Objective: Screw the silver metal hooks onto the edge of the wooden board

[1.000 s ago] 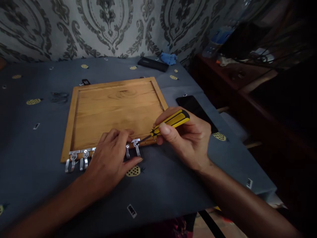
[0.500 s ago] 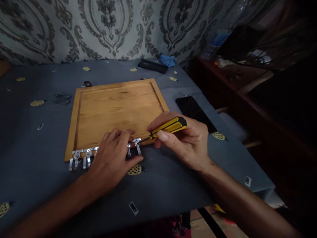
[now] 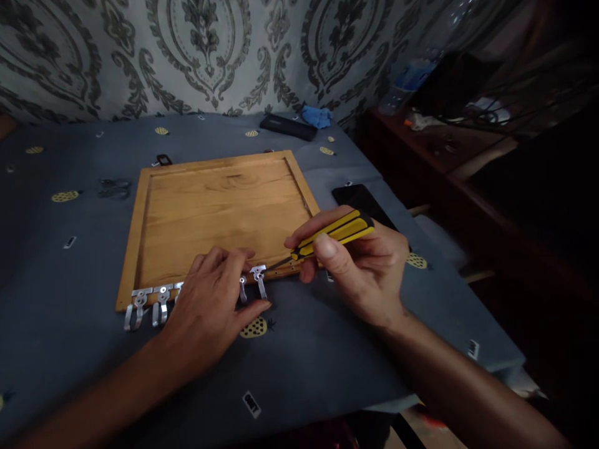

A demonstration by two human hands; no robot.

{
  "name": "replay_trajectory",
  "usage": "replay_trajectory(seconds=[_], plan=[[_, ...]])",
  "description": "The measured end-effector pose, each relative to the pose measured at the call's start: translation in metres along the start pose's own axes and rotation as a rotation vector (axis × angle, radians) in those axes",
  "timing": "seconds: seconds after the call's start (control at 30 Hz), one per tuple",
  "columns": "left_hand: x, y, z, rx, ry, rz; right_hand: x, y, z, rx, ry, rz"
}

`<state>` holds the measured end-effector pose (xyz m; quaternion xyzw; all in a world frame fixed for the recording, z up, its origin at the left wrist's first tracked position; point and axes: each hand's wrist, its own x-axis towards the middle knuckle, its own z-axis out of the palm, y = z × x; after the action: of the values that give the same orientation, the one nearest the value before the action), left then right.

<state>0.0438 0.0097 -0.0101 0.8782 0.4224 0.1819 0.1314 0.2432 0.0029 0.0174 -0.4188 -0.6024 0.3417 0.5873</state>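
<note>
A shallow framed wooden board (image 3: 219, 218) lies on the cloth, with a row of silver metal hooks (image 3: 161, 298) along its near edge. Across that edge rests my left hand (image 3: 213, 293), hiding the middle hooks. Its index finger and thumb grip the rightmost metal hook (image 3: 259, 274) at the plate and lower end. My right hand (image 3: 360, 268) is closed around the yellow and black handle of a screwdriver (image 3: 334, 236). The screwdriver slants down to the left, its tip at the rightmost hook's plate; whether it sits in a screw I cannot tell.
Several loose metal pieces (image 3: 115, 187) lie left of the board. Right of it is a black phone (image 3: 362, 202), partly behind my right hand. A dark case (image 3: 287, 126) and a blue cloth (image 3: 317, 116) sit at the back. A bottle (image 3: 402, 87) stands on the side furniture.
My right hand and the screwdriver have shifted slightly to the right. My left hand stays on the board's near edge. The view has shifted a little.
</note>
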Motion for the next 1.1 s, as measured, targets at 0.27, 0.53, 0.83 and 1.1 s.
replay_trajectory(seconds=[0.27,0.53,0.83,1.1], plan=[[-0.001,0.001,0.000,-0.007,-0.007,-0.030,0.000,0.002,0.002,0.013,-0.054,0.027],[0.000,0.001,0.000,-0.014,0.007,-0.009,0.009,-0.006,-0.006,0.020,-0.230,0.099],[0.001,0.002,-0.001,0.002,0.004,-0.005,0.011,-0.007,0.003,-0.011,-0.215,0.090],[0.000,0.001,0.001,-0.002,-0.010,0.000,0.011,-0.009,0.002,0.131,-0.248,0.175]])
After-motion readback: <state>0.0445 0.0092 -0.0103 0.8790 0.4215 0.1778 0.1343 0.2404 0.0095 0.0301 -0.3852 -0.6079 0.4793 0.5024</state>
